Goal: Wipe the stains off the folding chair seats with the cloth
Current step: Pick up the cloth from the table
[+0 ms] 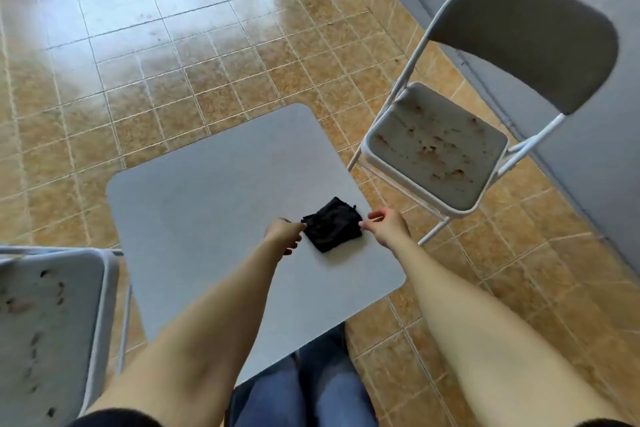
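Beside stained chairs (436,146), both hands' (284,234) grips pinch cloth (332,224) (on table (207,191)).

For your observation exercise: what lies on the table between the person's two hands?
In the head view, a folded black cloth lies on the grey table, between the left hand and right hand, whose fingertips touch its edges.

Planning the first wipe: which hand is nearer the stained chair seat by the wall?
Right. The right hand touches the black cloth's right edge, on the table side facing that stained seat. The left hand is at the cloth's left edge, farther away.
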Motion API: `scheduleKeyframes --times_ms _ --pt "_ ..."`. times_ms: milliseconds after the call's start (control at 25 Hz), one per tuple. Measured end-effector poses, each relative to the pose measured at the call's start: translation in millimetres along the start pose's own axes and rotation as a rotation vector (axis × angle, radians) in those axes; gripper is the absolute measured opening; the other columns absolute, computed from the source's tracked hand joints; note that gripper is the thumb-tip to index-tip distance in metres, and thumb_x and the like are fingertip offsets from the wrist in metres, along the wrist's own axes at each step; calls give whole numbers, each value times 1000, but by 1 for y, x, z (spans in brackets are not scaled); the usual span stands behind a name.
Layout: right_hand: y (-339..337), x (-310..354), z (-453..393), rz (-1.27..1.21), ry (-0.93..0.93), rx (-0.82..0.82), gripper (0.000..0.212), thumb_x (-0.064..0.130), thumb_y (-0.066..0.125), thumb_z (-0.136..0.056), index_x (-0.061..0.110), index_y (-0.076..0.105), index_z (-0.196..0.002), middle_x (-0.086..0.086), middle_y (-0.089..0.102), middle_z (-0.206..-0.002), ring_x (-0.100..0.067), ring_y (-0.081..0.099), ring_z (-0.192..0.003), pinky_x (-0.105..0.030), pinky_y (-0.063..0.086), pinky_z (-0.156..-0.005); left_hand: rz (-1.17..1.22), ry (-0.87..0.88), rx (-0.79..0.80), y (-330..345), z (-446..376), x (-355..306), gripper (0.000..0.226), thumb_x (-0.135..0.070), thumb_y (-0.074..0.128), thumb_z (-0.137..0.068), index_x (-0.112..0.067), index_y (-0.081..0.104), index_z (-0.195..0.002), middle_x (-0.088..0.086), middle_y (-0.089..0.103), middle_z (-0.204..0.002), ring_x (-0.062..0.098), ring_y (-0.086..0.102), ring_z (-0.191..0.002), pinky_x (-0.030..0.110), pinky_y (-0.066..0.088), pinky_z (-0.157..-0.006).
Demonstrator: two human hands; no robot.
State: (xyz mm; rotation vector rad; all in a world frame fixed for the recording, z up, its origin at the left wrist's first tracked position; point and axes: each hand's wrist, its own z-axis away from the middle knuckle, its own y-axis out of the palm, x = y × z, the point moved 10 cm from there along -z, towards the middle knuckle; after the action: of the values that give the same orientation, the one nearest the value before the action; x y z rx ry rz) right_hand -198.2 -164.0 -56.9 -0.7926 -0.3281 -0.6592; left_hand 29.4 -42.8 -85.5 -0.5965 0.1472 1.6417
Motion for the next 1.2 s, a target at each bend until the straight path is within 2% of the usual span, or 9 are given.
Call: scheduleKeyframes --times_ms 280,360,440,560,640,720,800,920,1200 --pt "48 -21 -70 143 63 -94 46 49 62 -82 12 59 -108 -10 64 -113 -31 59 -104 -31 37 -73 183 -105 -158 26 -73 42 34 -35 68 -82 -7 51 -76 12 57 -74 26 52 -60 32 47 -62" --pt "57 -22 -78 148 48 -120 51 51 65 -79 11 58 -109 -10 64 -114 -32 59 -106 -30 37 -73 231 -92 -192 30 -85 43 37 -33 72 -78 -11 45 -68 10 57 -71 27 55 -59 34 52 -67" --pt "66 -29 -89 100 47 -113 56 51 71 -74 11 59 -111 -8 66 -113 -31 60 -107 -31 40 -75 252 -89 -207 35 -94 47 31 -31 75 -74 -13 51 -75 9 63 -82 29 65 -77 38 57 -82" --pt "84 -35 -98 -10 72 9 54 44 78 -66 10 67 -106 -9 72 -106 -29 66 -100 -34 50 -83 363 -50 -166 39 -96 45 28 -25 74 -76 -12 58 -94 11 68 -102 27 66 -99 43 55 -93" --pt "95 -36 -96 -149 109 98 55 35 82 -62 8 67 -107 -10 72 -104 -27 68 -96 -38 56 -86 442 -8 -144 31 -86 37 21 -21 66 -83 -11 55 -98 10 64 -100 25 62 -96 38 54 -85" --pt "113 -22 -82 -320 143 230 52 23 80 -68 4 62 -114 -10 69 -101 -25 67 -86 -38 58 -77 464 21 -150 12 -70 31 15 -20 56 -91 -11 51 -102 6 57 -98 22 54 -92 31 47 -73" --pt "131 7 -57 -431 127 380 34 9 71 -79 5 62 -111 -12 68 -93 -25 66 -79 -35 57 -69 504 49 -167 -15 -53 28 14 -19 50 -94 -11 48 -105 7 56 -103 22 54 -95 34 49 -82" --pt "151 54 -19 -511 64 533 27 0 63 -84 3 61 -111 -16 68 -99 -30 66 -88 -37 55 -80 581 88 -213 -60 -25 30 14 -19 47 -95 -11 47 -107 7 56 -104 23 57 -96 43 50 -94" --pt "215 137 96 -473 6 812 38 -4 64 -81 -1 59 -119 -21 66 -114 -34 65 -102 -37 54 -90 770 216 -428 -174 72 79 11 -15 52 -96 -10 48 -106 9 59 -99 22 59 -90 23 47 -64"
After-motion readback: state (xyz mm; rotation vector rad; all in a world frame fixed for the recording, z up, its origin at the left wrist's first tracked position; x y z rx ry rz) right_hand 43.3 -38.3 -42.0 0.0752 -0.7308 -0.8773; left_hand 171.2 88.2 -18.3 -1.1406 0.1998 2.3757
